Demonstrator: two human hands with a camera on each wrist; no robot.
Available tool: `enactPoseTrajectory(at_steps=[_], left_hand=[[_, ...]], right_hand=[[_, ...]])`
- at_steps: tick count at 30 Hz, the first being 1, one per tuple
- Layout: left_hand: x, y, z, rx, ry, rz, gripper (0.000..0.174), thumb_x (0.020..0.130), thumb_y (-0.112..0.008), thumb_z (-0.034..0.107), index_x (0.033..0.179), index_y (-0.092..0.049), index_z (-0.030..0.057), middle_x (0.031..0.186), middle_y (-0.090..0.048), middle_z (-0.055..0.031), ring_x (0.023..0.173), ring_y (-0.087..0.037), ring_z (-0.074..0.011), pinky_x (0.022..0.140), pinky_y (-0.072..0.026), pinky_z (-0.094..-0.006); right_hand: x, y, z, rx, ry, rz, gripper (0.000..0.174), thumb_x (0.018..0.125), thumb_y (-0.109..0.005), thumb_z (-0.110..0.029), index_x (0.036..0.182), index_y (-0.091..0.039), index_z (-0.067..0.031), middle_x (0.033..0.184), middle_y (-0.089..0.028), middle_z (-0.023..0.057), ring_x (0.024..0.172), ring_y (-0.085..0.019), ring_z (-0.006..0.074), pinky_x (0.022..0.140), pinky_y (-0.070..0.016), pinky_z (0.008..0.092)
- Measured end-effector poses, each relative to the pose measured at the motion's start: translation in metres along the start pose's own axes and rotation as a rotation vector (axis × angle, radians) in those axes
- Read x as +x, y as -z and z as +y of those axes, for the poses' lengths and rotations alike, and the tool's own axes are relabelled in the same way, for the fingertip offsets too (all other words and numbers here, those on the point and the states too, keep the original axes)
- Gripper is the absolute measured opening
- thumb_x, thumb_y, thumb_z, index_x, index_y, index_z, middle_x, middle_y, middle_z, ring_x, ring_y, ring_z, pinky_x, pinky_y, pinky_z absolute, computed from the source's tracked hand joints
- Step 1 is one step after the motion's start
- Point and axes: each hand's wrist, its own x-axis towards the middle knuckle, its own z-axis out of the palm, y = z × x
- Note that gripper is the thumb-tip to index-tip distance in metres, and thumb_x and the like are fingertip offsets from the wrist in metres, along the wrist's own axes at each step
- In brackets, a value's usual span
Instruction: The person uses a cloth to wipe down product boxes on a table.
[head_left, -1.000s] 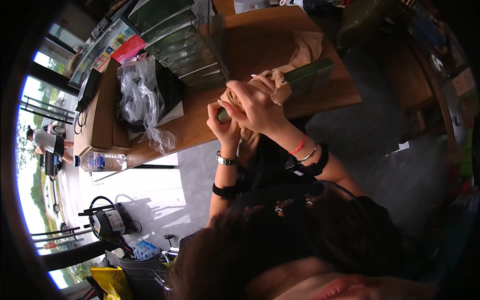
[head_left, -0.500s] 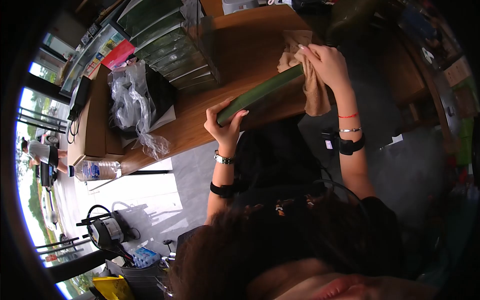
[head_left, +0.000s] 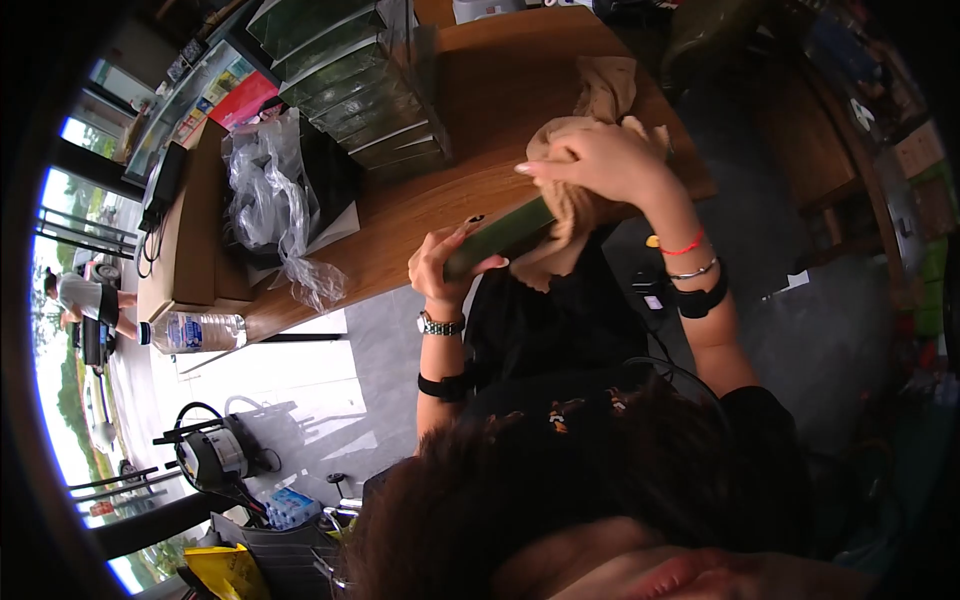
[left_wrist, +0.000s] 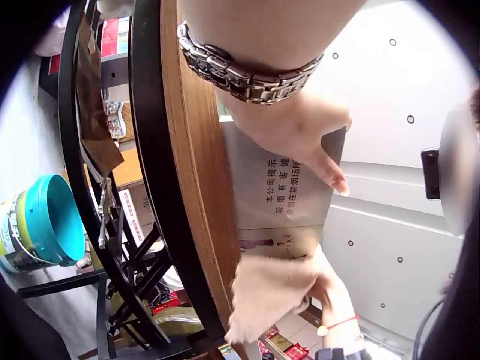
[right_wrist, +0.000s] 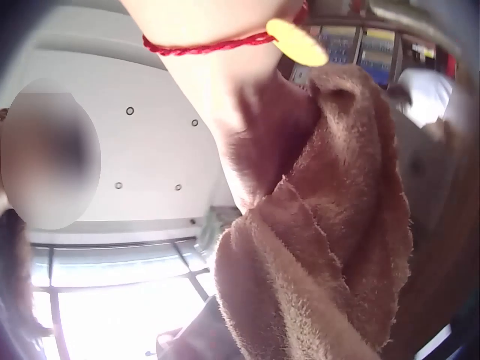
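Note:
A dark green cigarette carton (head_left: 512, 232) with a grey face is held aslant over the near edge of the table. My left hand (head_left: 438, 266) grips its left end between thumb and fingers. Chinese print shows on the grey carton face (left_wrist: 259, 176) in the left wrist view. A fuzzy brown cloth (head_left: 566, 222) drapes over the carton's right part, and my right hand (head_left: 612, 165) holds it there. In the right wrist view, folds of the cloth (right_wrist: 330, 202) hide most of the fingers.
Behind the hands rises a stack of green cartons (head_left: 350, 95) in clear wrap. Crumpled plastic (head_left: 268, 190) lies left on the wooden table (head_left: 500, 75), near a cardboard box (head_left: 190, 240) and a water bottle (head_left: 200, 332). A teal bucket (left_wrist: 56, 217) stands on the floor.
The right hand moved off to the right end with the cloth, then came back leftward over the carton. The left hand kept its grip on the left end.

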Motion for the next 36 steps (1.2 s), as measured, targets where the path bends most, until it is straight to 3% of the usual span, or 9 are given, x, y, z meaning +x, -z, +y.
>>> enactPoseTrajectory(at_steps=[4, 7, 12, 18, 22, 27, 30, 34, 36], left_hand=[[0.011, 0.001, 0.008, -0.007, -0.196, -0.210, 0.051, 0.068, -0.083, 0.036, 0.104, -0.056, 0.0114, 0.097, -0.069, -0.0072, 0.093, -0.070, -0.0268, 0.072, -0.0583, -0.0349], [-0.001, -0.011, 0.018, 0.084, -0.197, -0.389, 0.046, 0.069, -0.082, 0.028, 0.111, -0.064, 0.0231, 0.108, -0.065, -0.0017, 0.115, -0.061, -0.0258, 0.089, -0.0531, -0.0419], [-0.005, -0.013, 0.033, 0.034, -0.008, -0.429, 0.043, 0.065, -0.084, 0.028, 0.105, -0.069, 0.0244, 0.106, -0.066, -0.0026, 0.115, -0.061, -0.0269, 0.101, -0.0439, -0.0496], [-0.016, -0.023, 0.043, -0.165, 0.136, -0.309, 0.038, 0.066, -0.084, 0.032, 0.095, -0.067, 0.0148, 0.109, -0.061, -0.0079, 0.117, -0.054, -0.0274, 0.097, -0.0402, -0.0486], [-0.015, -0.015, 0.032, -0.014, 0.037, -0.347, 0.031, 0.069, -0.081, 0.012, 0.095, -0.064, 0.0145, 0.104, -0.062, -0.0044, 0.108, -0.061, -0.0256, 0.088, -0.0433, -0.0398], [-0.014, -0.005, 0.024, 0.039, 0.010, -0.387, 0.030, 0.069, -0.080, 0.008, 0.094, -0.064, 0.0143, 0.110, -0.064, -0.0047, 0.112, -0.062, -0.0237, 0.086, -0.0429, -0.0359], [-0.011, -0.007, 0.026, -0.013, 0.067, -0.426, 0.042, 0.071, -0.081, 0.013, 0.108, -0.062, 0.0125, 0.134, -0.054, -0.0159, 0.125, -0.053, -0.0303, 0.094, -0.0417, -0.0402], [0.007, -0.013, 0.036, 0.073, 0.330, -0.415, 0.087, 0.070, -0.083, 0.031, 0.141, -0.039, 0.0114, 0.155, -0.012, -0.0304, 0.143, -0.020, -0.0463, 0.109, -0.0303, -0.0492], [0.010, -0.014, 0.033, 0.012, 0.391, -0.478, 0.094, 0.070, -0.083, 0.030, 0.146, -0.030, 0.0105, 0.155, -0.013, -0.0311, 0.142, -0.020, -0.0466, 0.110, -0.0290, -0.0502]], right_hand=[[-0.022, 0.001, 0.064, -0.215, -0.034, 0.196, 0.054, 0.087, -0.063, -0.049, 0.122, -0.063, -0.0087, 0.140, -0.047, 0.0177, 0.130, -0.044, 0.0351, 0.104, -0.0410, 0.0410], [-0.017, -0.037, 0.077, -0.406, -0.068, 0.265, 0.066, 0.092, -0.057, -0.047, 0.142, -0.041, -0.0081, 0.144, -0.040, 0.0247, 0.135, -0.037, 0.0413, 0.110, -0.0329, 0.0484], [-0.012, -0.077, 0.041, -0.504, 0.135, 0.400, 0.054, 0.098, -0.050, -0.027, 0.140, -0.038, 0.0038, 0.141, -0.043, 0.0285, 0.135, -0.037, 0.0419, 0.113, -0.0302, 0.0470], [-0.018, -0.104, -0.039, 0.171, 0.352, 0.174, 0.054, 0.092, -0.056, -0.010, 0.144, -0.041, -0.0087, 0.132, -0.056, 0.0204, 0.112, -0.061, 0.0355, 0.090, -0.0524, 0.0406], [0.006, -0.092, -0.006, -0.086, 0.312, 0.265, 0.053, 0.089, -0.064, -0.033, 0.135, -0.054, -0.0099, 0.150, -0.040, 0.0070, 0.128, -0.047, 0.0300, 0.106, -0.0401, 0.0407], [0.034, -0.050, 0.100, -0.356, 0.011, 0.411, 0.068, 0.083, -0.057, -0.066, 0.136, -0.054, -0.0231, 0.146, -0.046, 0.0038, 0.141, -0.029, 0.0365, 0.110, -0.0209, 0.0649], [0.036, -0.036, 0.135, -0.530, 0.015, 0.531, 0.058, 0.085, -0.063, -0.054, 0.124, -0.059, -0.0108, 0.137, -0.053, 0.0118, 0.137, -0.033, 0.0430, 0.108, -0.0283, 0.0590], [0.026, -0.061, 0.061, -0.085, 0.011, 0.320, 0.034, 0.093, -0.057, -0.038, 0.093, -0.059, -0.0043, 0.106, -0.064, 0.0165, 0.090, -0.064, 0.0386, 0.074, -0.0531, 0.0470], [0.018, -0.081, 0.009, -0.028, 0.112, 0.215, 0.034, 0.095, -0.054, -0.038, 0.094, -0.061, -0.0043, 0.105, -0.064, 0.0162, 0.102, -0.062, 0.0367, 0.081, -0.0523, 0.0470]])
